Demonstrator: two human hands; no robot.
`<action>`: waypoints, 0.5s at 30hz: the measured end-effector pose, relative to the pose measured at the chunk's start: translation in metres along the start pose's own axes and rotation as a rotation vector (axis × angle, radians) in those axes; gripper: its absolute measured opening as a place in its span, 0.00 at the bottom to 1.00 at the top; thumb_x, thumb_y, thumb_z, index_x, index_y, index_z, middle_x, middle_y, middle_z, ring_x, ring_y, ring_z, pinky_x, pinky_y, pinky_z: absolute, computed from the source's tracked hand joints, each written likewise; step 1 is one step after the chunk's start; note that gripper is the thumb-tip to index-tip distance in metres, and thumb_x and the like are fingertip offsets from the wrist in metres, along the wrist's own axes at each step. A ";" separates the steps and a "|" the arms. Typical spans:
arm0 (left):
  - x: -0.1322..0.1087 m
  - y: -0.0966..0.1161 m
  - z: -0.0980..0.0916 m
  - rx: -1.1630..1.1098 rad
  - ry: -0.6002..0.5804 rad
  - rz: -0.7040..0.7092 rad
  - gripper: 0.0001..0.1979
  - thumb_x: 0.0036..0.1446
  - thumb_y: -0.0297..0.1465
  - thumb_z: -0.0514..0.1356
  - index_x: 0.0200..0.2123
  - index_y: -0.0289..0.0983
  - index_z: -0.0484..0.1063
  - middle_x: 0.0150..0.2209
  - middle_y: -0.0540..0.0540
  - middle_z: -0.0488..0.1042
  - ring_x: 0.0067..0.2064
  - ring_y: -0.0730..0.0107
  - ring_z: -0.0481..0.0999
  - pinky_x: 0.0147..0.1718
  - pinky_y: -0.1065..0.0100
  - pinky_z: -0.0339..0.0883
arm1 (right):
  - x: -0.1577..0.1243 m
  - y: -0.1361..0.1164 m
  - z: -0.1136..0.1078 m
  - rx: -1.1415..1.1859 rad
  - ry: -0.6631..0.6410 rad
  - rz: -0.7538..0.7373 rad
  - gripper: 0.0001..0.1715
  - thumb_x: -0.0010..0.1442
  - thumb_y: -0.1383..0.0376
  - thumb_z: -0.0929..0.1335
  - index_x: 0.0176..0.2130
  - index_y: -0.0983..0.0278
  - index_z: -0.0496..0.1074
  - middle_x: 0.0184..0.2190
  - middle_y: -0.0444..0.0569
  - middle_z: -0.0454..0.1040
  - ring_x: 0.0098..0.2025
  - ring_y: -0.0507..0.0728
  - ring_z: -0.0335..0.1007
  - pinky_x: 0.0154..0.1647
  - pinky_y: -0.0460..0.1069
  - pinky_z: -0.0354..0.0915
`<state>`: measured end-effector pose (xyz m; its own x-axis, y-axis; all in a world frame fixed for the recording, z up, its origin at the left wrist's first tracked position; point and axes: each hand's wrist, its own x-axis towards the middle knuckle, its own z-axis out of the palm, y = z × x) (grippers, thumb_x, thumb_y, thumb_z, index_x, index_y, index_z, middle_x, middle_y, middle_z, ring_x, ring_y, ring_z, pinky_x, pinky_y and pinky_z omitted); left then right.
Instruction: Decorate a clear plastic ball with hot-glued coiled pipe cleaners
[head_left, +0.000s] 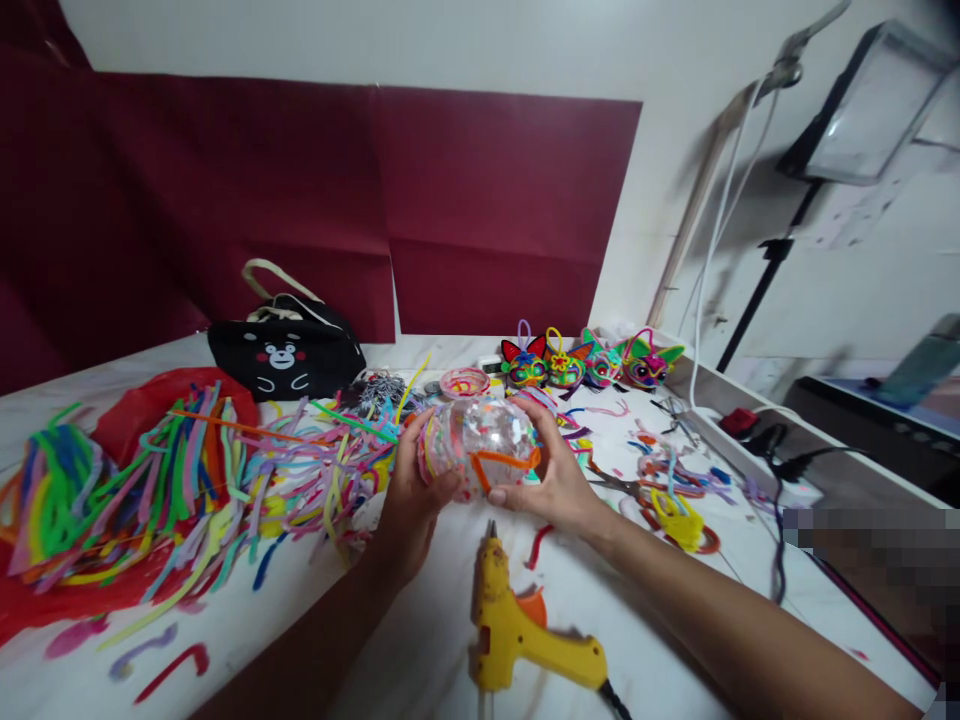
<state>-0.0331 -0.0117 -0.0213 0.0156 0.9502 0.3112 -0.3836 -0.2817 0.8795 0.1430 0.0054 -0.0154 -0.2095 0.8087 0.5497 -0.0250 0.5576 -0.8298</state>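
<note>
A clear rounded container (pixel 491 428) with colourful bits on it is held up between both hands above the table. My left hand (pixel 412 495) grips its left side, where pink and yellow bands show. The fingers of my right hand (pixel 555 475) wrap round its right side, the thumb near the bottom. An orange pipe cleaner (pixel 506 460), bent at an angle, lies against the front of the container near the right thumb. Just below the hands, a yellow glue gun (pixel 517 630) lies on the white table with its nozzle pointing away.
Bundles of colourful pipe cleaners (pixel 172 480) cover the left side. A black bag (pixel 285 350) stands behind them. Several decorated animal faces (pixel 562 365) sit at the back. Scissors (pixel 619 484) and yellow pieces (pixel 675 518) lie right. A power strip (pixel 765 460) borders the right edge.
</note>
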 end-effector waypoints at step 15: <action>-0.003 -0.002 0.000 0.093 -0.039 0.033 0.42 0.46 0.39 0.69 0.62 0.42 0.56 0.63 0.38 0.64 0.62 0.48 0.65 0.57 0.54 0.64 | -0.001 0.005 -0.005 -0.049 -0.068 -0.024 0.56 0.42 0.56 0.79 0.62 0.59 0.53 0.62 0.55 0.60 0.64 0.64 0.57 0.66 0.59 0.56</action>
<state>-0.0320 -0.0136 -0.0237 0.0410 0.9348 0.3527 -0.2972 -0.3256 0.8976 0.1478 0.0086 -0.0198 -0.2753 0.7815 0.5599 0.0166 0.5861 -0.8101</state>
